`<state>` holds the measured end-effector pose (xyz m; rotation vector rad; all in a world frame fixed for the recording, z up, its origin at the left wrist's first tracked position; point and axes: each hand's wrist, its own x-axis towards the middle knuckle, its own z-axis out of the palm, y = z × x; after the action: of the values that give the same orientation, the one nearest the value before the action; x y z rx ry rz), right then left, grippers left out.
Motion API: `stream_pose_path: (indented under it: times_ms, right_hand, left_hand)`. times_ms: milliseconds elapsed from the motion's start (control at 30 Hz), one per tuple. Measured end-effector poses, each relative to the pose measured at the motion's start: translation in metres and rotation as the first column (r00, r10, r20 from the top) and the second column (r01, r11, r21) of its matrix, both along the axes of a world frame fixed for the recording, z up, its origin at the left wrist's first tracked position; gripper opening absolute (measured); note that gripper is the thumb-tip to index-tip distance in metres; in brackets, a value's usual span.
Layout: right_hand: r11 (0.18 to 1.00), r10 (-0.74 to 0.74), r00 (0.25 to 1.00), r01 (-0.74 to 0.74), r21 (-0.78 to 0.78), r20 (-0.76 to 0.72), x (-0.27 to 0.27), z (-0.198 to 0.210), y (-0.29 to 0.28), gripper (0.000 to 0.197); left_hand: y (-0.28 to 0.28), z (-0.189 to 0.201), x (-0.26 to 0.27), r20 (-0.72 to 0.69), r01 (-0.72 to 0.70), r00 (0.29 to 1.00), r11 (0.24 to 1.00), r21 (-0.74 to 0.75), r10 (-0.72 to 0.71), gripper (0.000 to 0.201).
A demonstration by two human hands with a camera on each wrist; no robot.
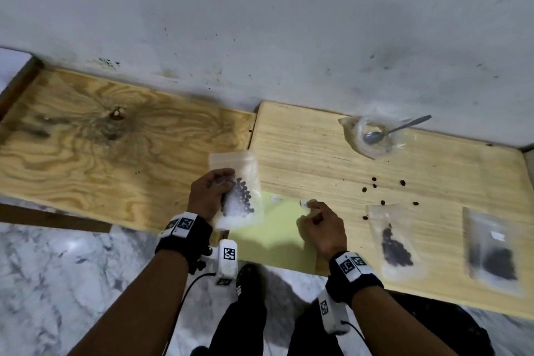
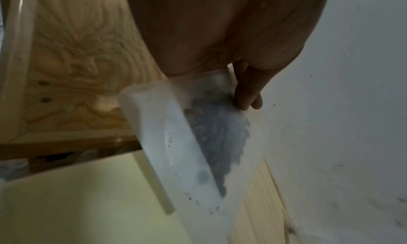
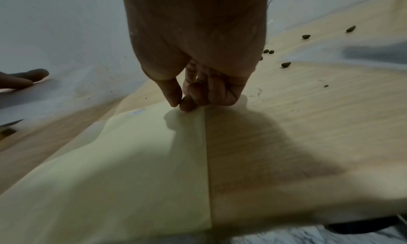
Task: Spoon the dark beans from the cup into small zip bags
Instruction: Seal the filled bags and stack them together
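Note:
My left hand holds a small frosted zip bag of dark beans upright over the seam between the two boards. In the left wrist view its fingers curl round the bag. My right hand pinches a small white sticker at the top right corner of a pale yellow sheet; thumb and forefinger meet at the sheet's edge, right hand. The clear cup stands far right by the wall with the spoon in it, looking almost empty.
Two filled zip bags lie flat at the right near the board's front edge. Several loose beans are scattered between them and the cup. A second white sticker sits on the yellow sheet. A plywood board extends to the left.

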<state>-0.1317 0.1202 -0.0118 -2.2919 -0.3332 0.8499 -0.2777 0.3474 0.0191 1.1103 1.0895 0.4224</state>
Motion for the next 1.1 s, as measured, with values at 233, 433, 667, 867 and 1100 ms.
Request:
stream_pose_path:
  times_ms: [233, 433, 667, 867, 1100]
  right_hand:
    - [0.997, -0.048, 0.999, 0.048, -0.053, 0.005, 0.012, 0.003, 0.003, 0.029]
    - [0.984, -0.049, 0.992, 0.069, -0.167, 0.12, 0.009, 0.005, 0.011, 0.026]
    - [0.988, -0.051, 0.994, 0.065, -0.144, 0.098, 0.012, 0.003, 0.016, 0.011]
    - [0.939, -0.208, 0.976, 0.217, 0.266, -0.063, 0.016, 0.02, 0.025, 0.013]
    - [0.92, -0.024, 1.0, 0.017, 0.391, 0.014, 0.008, 0.061, 0.047, 0.013]
  left_hand:
    - [-0.01, -0.007, 0.012, 0.002, 0.019, 1.0, 1.0, -0.009, -0.019, 0.029]
    - [-0.02, -0.007, 0.021, -0.02, 0.056, 0.998, 0.998, -0.029, -0.056, 0.03]
    - [-0.033, -0.003, 0.022, -0.05, 0.074, 0.996, 0.997, -0.001, -0.074, 0.025]
    - [-0.044, 0.004, 0.029, -0.044, 0.099, 0.995, 0.985, 0.138, -0.094, 0.035]
    - [-0.064, 0.031, 0.049, -0.07, 0.281, 0.96, 0.933, 0.225, -0.273, 0.053]
